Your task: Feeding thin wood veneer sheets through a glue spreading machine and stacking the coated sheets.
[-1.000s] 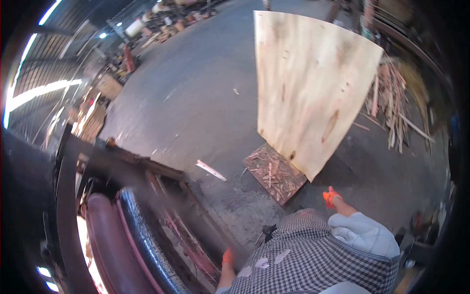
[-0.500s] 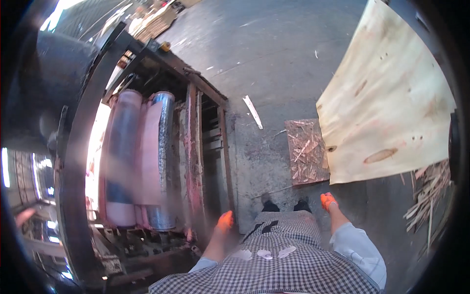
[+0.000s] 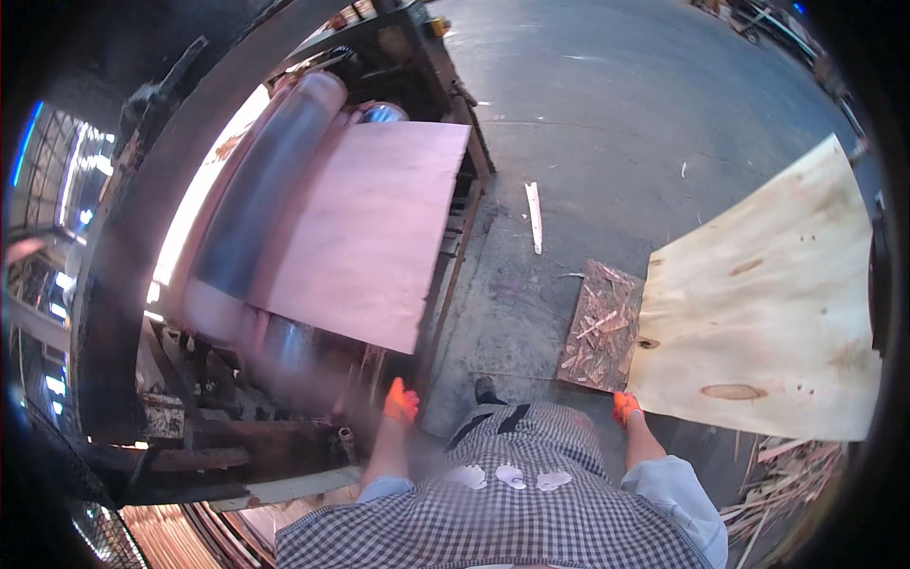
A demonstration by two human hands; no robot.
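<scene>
One pink sheet (image 3: pixel 370 228) juts from the roller (image 3: pixel 251 204), upper left, apparently borne by it. The left hand (image 3: pixel 401 402) is just below its near corner; the right hand (image 3: pixel 626 406), lower right, beside the pale sheet (image 3: pixel 758 303) (I cannot tell either grip's state). Scraps (image 3: pixel 597 327) litter the board (image 3: pixel 616 368).

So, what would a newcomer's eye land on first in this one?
Likely the broad pink rectangular sheet at left, beside the long dark cylindrical roller. Next, the large pale wooden sheet with brown knots at right, next to the reddish-brown board strewn with wood slivers. The orange-covered left hand and right hand also stand out near the lower centre, either side of the black-and-white checked garment.
</scene>
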